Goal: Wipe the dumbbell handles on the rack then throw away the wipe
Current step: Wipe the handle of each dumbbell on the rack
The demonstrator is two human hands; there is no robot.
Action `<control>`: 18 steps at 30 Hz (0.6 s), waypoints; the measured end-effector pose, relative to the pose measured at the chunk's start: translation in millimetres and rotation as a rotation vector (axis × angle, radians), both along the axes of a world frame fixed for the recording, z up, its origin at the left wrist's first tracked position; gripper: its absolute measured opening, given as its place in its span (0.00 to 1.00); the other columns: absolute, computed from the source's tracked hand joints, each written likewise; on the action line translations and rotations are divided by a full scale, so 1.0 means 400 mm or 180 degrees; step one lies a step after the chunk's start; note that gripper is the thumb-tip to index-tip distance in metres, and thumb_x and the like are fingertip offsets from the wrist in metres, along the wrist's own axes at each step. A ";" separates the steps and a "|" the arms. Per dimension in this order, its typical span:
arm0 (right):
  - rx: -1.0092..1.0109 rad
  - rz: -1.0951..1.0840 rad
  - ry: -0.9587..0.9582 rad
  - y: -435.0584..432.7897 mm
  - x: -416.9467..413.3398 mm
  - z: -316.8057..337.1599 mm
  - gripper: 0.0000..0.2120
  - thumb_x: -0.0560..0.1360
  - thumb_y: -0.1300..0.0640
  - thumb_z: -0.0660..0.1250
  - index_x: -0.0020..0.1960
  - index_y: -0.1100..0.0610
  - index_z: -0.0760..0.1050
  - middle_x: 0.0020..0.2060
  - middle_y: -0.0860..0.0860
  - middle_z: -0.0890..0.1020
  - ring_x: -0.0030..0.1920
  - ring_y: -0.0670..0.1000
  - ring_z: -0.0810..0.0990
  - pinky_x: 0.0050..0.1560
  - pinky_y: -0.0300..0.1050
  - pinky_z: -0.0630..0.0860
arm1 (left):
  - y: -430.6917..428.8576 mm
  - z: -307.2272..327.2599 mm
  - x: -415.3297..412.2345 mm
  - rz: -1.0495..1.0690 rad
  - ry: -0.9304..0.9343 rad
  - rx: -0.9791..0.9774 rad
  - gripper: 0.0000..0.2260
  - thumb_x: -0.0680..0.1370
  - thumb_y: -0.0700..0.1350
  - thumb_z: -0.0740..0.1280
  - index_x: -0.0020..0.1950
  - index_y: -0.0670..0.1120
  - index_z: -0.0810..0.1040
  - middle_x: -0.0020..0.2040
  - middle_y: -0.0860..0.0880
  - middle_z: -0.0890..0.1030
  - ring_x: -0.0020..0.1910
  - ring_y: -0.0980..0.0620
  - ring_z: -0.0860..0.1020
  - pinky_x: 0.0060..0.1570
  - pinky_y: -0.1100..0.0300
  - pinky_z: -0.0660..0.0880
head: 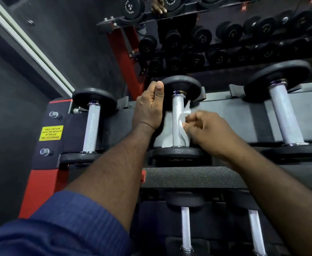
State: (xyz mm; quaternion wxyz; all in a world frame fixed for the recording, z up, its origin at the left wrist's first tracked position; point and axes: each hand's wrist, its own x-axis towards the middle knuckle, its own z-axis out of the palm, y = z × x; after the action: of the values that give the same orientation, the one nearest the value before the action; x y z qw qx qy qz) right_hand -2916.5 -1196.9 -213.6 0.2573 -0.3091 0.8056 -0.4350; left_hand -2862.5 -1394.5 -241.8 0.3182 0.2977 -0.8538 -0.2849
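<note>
The middle dumbbell handle (178, 122) runs near-to-far between the hands. The right hand (207, 130) pinches the wipe (184, 117) against its right side. The left hand (148, 106) is curled, its grasp unclear.

Dumbbells (93, 120) on rack (197, 175)

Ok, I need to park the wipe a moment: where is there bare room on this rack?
Free: the grey shelf between the middle dumbbell and the right dumbbell, and the speckled ledge below. Crowded: round the middle dumbbell, where the left grip, right grip and wipe sit.
</note>
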 end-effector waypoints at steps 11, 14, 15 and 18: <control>0.0252 0.0752 -0.0959 0.000 -0.015 0.033 0.11 0.78 0.51 0.72 0.46 0.59 0.77 0.38 0.53 0.83 0.41 0.52 0.78 0.49 0.53 0.79 | 0.002 0.003 0.000 -0.0145 -0.0048 0.0107 0.18 0.86 0.63 0.50 0.44 0.55 0.69 0.31 0.54 0.70 0.33 0.54 0.72 0.34 0.57 0.66; 0.0457 0.0705 -0.0911 -0.015 -0.003 0.035 0.21 0.71 0.44 0.77 0.55 0.58 0.80 0.49 0.57 0.87 0.53 0.56 0.85 0.62 0.60 0.79 | -0.004 -0.007 -0.004 -0.0174 -0.0047 0.0119 0.18 0.85 0.66 0.48 0.43 0.58 0.66 0.34 0.54 0.70 0.35 0.51 0.72 0.36 0.57 0.67; 0.0558 0.0716 -0.0966 -0.027 0.001 0.036 0.27 0.67 0.40 0.77 0.56 0.58 0.80 0.51 0.58 0.86 0.56 0.60 0.84 0.64 0.63 0.77 | -0.006 -0.009 -0.004 -0.0199 -0.0034 0.0146 0.17 0.85 0.66 0.48 0.44 0.58 0.67 0.34 0.54 0.70 0.35 0.51 0.73 0.35 0.57 0.66; 0.0853 0.0924 -0.1071 -0.019 -0.014 0.058 0.23 0.70 0.45 0.78 0.56 0.60 0.81 0.53 0.64 0.84 0.51 0.63 0.84 0.58 0.60 0.78 | -0.009 -0.010 -0.001 -0.0258 -0.0047 0.0218 0.20 0.85 0.65 0.49 0.47 0.54 0.71 0.37 0.53 0.73 0.37 0.51 0.74 0.35 0.59 0.66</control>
State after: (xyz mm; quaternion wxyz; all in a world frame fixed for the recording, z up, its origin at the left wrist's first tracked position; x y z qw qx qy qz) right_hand -2921.9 -1204.6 -190.3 0.4861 -0.3079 0.7492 -0.3281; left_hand -2862.9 -1398.2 -245.9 0.2897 0.2756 -0.8572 -0.3245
